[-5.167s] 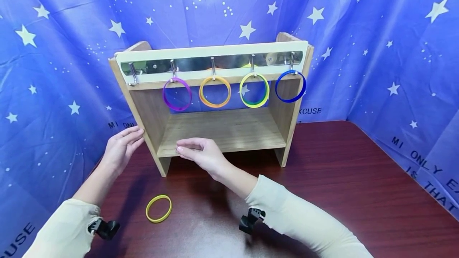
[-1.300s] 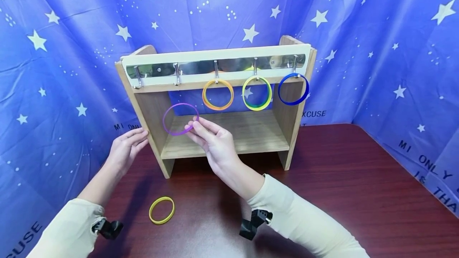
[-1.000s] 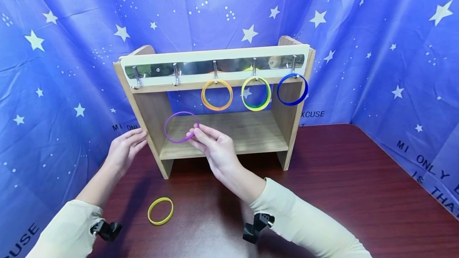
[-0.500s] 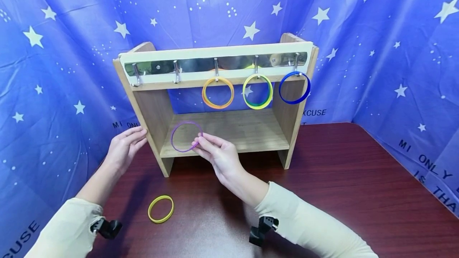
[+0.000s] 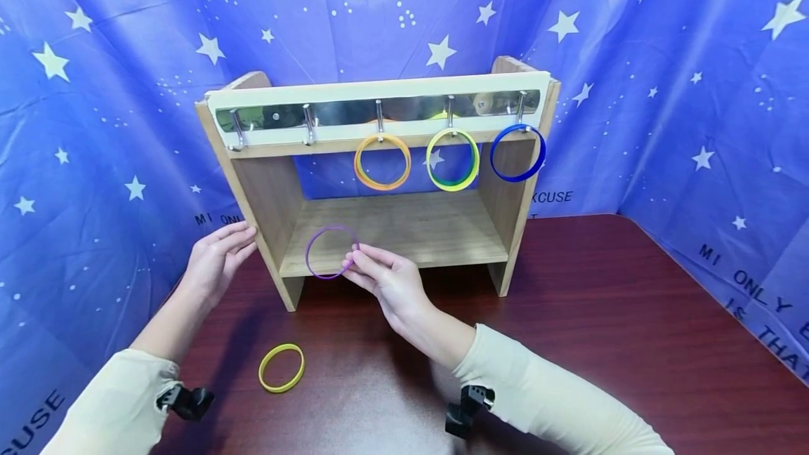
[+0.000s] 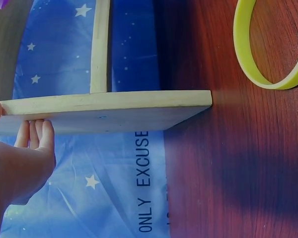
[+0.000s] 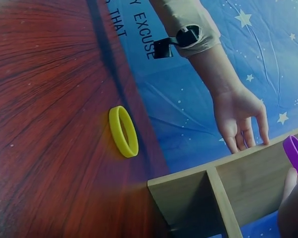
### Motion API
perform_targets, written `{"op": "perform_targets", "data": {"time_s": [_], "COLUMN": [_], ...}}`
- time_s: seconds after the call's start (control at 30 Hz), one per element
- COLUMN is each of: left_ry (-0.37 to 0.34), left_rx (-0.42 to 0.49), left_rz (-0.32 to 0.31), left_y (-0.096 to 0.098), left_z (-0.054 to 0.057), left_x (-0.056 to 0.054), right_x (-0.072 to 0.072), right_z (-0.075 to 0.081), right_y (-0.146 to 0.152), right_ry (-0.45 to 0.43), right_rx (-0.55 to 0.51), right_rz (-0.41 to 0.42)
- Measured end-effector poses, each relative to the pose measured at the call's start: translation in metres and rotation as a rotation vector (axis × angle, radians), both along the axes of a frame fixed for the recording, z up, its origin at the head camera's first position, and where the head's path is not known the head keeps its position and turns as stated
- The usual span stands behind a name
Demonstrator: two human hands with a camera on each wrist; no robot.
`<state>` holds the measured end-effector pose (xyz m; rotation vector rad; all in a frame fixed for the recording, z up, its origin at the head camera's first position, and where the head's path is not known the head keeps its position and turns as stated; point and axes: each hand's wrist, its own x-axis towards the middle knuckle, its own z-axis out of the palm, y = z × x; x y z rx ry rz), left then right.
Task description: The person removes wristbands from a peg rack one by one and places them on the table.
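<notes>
My right hand [image 5: 397, 288] pinches a thin purple silicone wristband [image 5: 307, 253] by its right side, in front of the lower board of a wooden shelf [image 5: 411, 227]. In the right wrist view, part of the purple wristband [image 7: 294, 154] shows above my fingers at the edge. My left hand [image 5: 216, 258] touches the shelf's left side panel. The left wrist view has its fingertips [image 6: 45, 130] against the panel's outer face and its thumb at the front edge. A yellow wristband [image 5: 281, 390] lies on the table between my forearms.
A metal strip with several hooks spans the shelf's top. An orange wristband [image 5: 382, 187], lime and green wristbands [image 5: 451, 187] and a blue wristband [image 5: 515, 179] hang from the three right hooks. The two left hooks [image 5: 307, 125] are bare. A starry blue curtain [image 5: 663, 76] surrounds the table.
The purple wristband hung on the second hook from the left; it is off the hook and held by my right hand, moving down and slightly right. My left hand stays at the panel.
</notes>
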<state>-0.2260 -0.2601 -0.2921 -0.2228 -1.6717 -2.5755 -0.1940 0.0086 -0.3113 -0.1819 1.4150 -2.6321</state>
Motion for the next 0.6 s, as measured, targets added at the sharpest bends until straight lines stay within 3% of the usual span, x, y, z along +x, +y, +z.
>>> {"op": "perform_targets", "data": {"time_s": [0.6], "left_ry": [-0.003], "left_rx": [0.022], "left_rz": [-0.014], "left_y": [-0.002], "left_z": [-0.001], "left_x": [0.001], "right_x": [0.000], "right_z": [-0.015], "right_y": [0.017], "right_ry": [-0.064], "right_rx": [0.048], "right_rz": [-0.021]}}
